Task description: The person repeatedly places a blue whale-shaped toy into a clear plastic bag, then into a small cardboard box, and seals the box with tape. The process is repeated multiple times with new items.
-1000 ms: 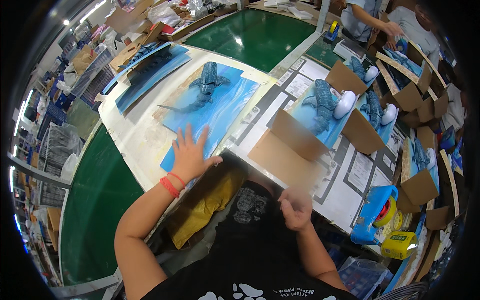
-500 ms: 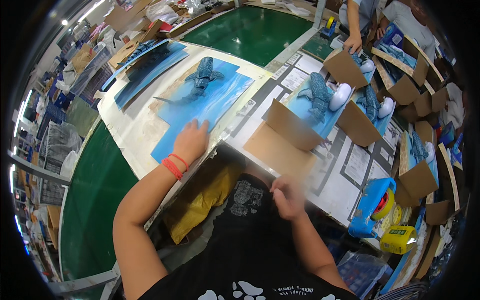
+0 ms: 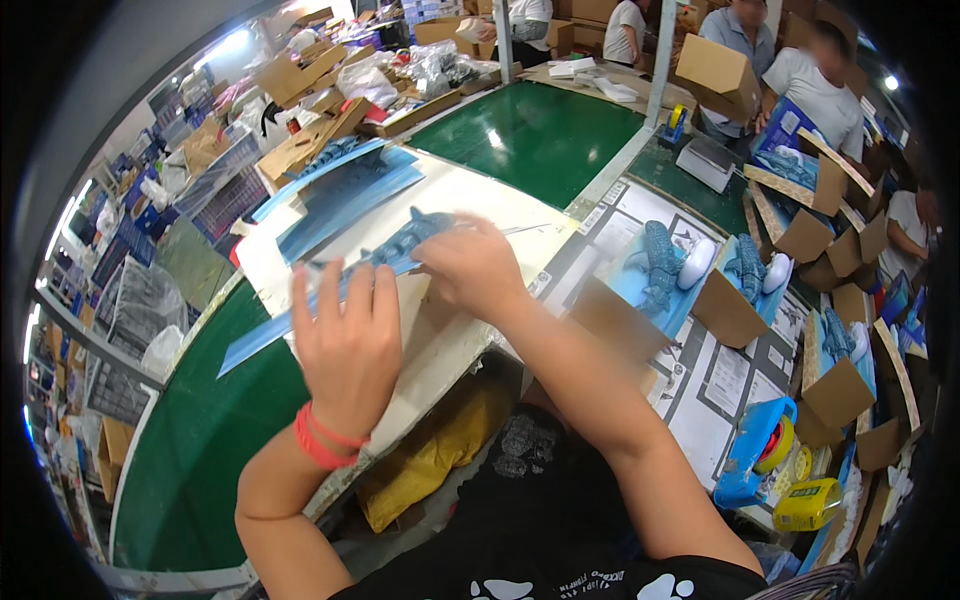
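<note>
A blue printed card (image 3: 262,340) is tilted up off the white worktop, with a spotted blue shark-like toy (image 3: 408,238) on its face. My right hand (image 3: 475,268) has its fingers closed at the card's near edge, close to the toy; motion blurs it a little. Against the same edge, further left, my left hand (image 3: 345,350) has its fingers stretched out and apart. My hands hide part of the card and toy. To the right, a finished-looking blue card with a similar toy (image 3: 660,265) and a white rounded piece (image 3: 697,262) stands with a brown cardboard flap (image 3: 615,320).
More blue cards (image 3: 350,205) lie at the worktop's far left. A blue tape dispenser (image 3: 745,455) and a yellow-labelled jar (image 3: 808,503) stand at right. Cardboard packs (image 3: 830,390) crowd the right side. Beyond the table, a co-worker holds a brown box (image 3: 718,75).
The card with the toy has been lifted and tilted from lying flat. My right hand has moved from my lap to its edge. A co-worker's box has been raised, and the view has shifted.
</note>
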Motion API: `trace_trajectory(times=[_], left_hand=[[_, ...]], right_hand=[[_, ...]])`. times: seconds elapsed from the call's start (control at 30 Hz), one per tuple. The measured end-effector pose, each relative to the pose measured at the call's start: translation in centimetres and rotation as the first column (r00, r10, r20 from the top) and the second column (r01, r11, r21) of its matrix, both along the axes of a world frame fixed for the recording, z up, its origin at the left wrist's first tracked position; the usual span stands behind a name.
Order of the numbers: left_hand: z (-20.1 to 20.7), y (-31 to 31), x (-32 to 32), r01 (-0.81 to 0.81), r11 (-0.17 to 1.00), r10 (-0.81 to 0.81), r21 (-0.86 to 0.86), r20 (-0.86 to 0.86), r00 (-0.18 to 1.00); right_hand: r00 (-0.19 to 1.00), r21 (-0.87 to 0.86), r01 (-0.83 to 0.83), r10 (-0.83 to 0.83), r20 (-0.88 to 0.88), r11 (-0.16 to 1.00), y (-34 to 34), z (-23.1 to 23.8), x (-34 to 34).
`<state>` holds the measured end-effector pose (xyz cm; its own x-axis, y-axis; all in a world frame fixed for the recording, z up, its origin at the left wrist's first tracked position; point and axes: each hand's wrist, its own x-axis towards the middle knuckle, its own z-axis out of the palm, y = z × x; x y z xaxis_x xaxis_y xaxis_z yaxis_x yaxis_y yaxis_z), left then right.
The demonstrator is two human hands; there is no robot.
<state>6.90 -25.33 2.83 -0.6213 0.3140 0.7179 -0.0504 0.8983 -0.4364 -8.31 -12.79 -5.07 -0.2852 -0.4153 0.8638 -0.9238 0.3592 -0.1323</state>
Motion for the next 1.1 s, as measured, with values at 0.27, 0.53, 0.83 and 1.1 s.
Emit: trace_trajectory(times=[0.27, 0.53, 0.83, 1.1], left_hand=[[-4.5, -2.3, 6.7, 0.415, 0.897, -0.436, -0.152, -0.466, 0.77], [1.2, 3.1, 0.3, 0.342, -0.257, -0.876, 0.904, -0.367, 0.312], [-0.4, 19.5, -4.0, -0.147, -0.402, -0.874, 0.904, -0.427, -0.231], [-2.3, 25.5, -2.0, 0.181, -0.585, -0.745, 0.79, -0.613, 0.264]], right_hand=[[0.745, -0.573, 0.21, 0.25, 0.618, 0.792, 7.3, 6.8, 6.9], [0.798, -0.913, 0.126, 0.507, 0.326, 0.388, 24.2, 2.9, 17.0], [0.858, -0.827, 0.48, -0.35, 0.375, 0.293, 33.6, 2.7, 26.0], [0.548, -0.514, 0.814, -0.653, 0.523, 0.272, 35.5, 3.6, 17.4]])
